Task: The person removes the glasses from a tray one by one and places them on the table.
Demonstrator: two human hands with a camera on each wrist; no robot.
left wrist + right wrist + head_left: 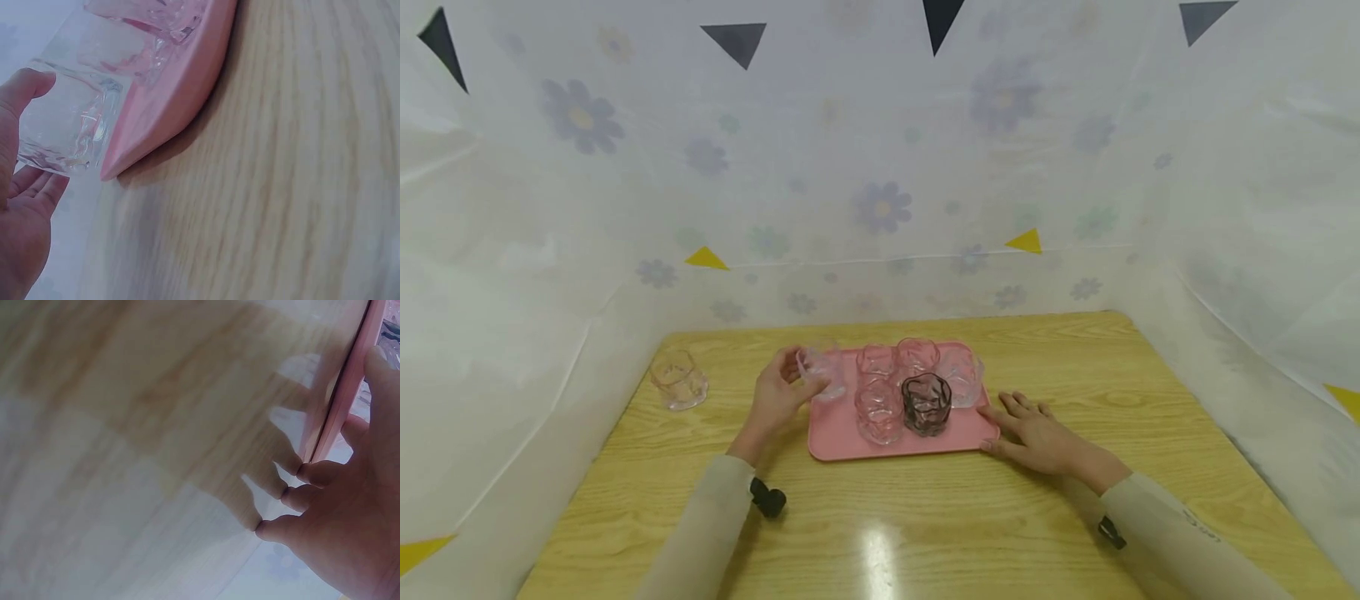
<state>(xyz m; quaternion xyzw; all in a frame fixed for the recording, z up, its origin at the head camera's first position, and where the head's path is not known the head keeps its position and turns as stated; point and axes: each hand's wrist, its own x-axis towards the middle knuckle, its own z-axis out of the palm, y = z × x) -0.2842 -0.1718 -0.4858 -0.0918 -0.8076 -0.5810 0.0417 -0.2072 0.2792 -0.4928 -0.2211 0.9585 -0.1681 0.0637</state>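
1. Head view: a lone glass (683, 388) stands on the table (820, 533).
2. The left hand (777, 397) pinches a clear tumbler (830, 372) at the left end of the pink tray (832, 437).
3. Five glasses (880, 412), one dark, crowd the tray.
4. The right hand (1033, 435) touches the tray's edge, fingers spread, grasping nothing.

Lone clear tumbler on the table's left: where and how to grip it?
I'd grip the clear tumbler around its side wall, coming from its right. It stands mouth up, wall exposed, and bare tabletop separates it from the pink tray, likely leaving room to close around it.
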